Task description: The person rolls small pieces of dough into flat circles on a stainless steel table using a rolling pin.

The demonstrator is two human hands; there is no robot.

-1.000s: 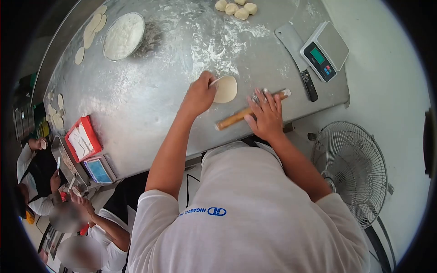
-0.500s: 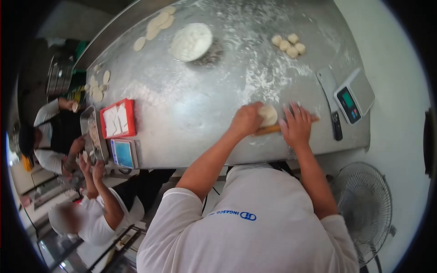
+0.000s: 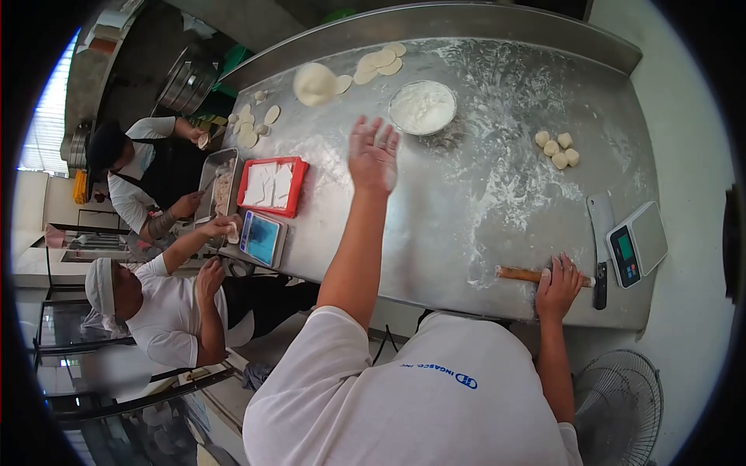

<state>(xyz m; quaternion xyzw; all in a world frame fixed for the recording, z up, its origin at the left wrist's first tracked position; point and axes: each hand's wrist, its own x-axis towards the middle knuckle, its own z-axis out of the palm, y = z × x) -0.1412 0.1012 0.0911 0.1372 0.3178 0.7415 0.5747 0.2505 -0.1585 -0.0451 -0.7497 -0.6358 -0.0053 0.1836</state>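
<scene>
My left hand (image 3: 374, 155) is held out over the steel table, fingers spread, holding nothing. Beyond its fingertips a round, flat dough wrapper (image 3: 315, 84), slightly blurred, appears to be in the air, clear of the hand. Several flat wrappers (image 3: 379, 60) lie behind it along the table's back. To the right of my left hand stands a bowl of white flour (image 3: 423, 107). My right hand (image 3: 559, 288) rests over a wooden rolling pin (image 3: 519, 273) near the front edge, with its fingers curved across it.
Several dough balls (image 3: 560, 148) sit at right. A cleaver (image 3: 600, 233) lies beside a digital scale (image 3: 639, 242). At left are a red tray (image 3: 297, 186), another scale (image 3: 262, 238) and a pan of filling (image 3: 225, 182), with two co-workers there. A fan (image 3: 619, 396) stands below right.
My left hand has moved from the rolling pin up and left, and the wrapper has left it. My right hand stays on the rolling pin. The camera view has shifted.
</scene>
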